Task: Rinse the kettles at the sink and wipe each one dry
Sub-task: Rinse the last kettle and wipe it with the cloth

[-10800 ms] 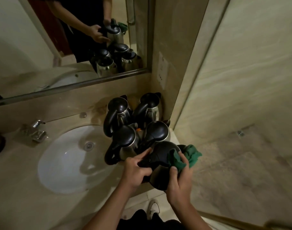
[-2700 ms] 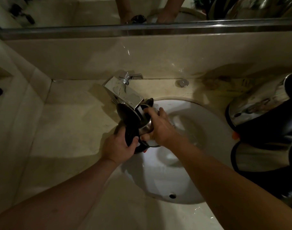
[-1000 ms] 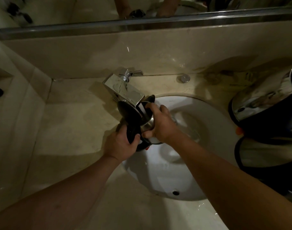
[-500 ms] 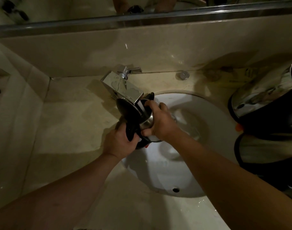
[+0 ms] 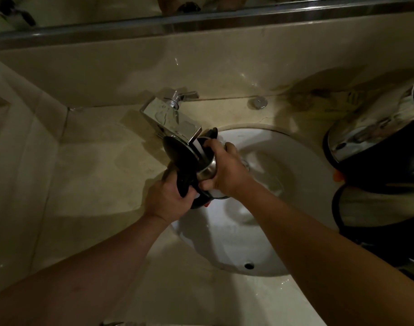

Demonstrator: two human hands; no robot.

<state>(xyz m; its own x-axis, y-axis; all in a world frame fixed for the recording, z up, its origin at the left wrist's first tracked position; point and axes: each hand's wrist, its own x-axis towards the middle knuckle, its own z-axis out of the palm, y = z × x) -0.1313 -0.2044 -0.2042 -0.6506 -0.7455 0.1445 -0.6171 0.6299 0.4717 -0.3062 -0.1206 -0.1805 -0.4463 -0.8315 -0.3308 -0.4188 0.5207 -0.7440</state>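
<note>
Steel-bodied, black-lidded kettle (image 5: 207, 169), one at frame centre under the chrome tap (image 5: 170, 118): my left hand (image 5: 168, 198) grips its handle, my right hand (image 5: 227, 170) clasps its body, with two more steel kettles (image 5: 375, 128) at right.

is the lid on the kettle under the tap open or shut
Open: the black lid stands swung back from the kettle mouth, beneath the tap.

From my seat I could not make out much of the kettle (image 5: 207, 169): my left hand (image 5: 169, 200) covered its handle, my right hand (image 5: 226, 169) wrapped its steel body, and the tap (image 5: 172, 118) overlapped its open lid. Whether water ran into it I could not tell. Two more kettles (image 5: 375, 137) at the right were cut off by the frame's edge. The mirror (image 5: 83, 8) showed only a dim sliver, its reflections too dark to read.
</note>
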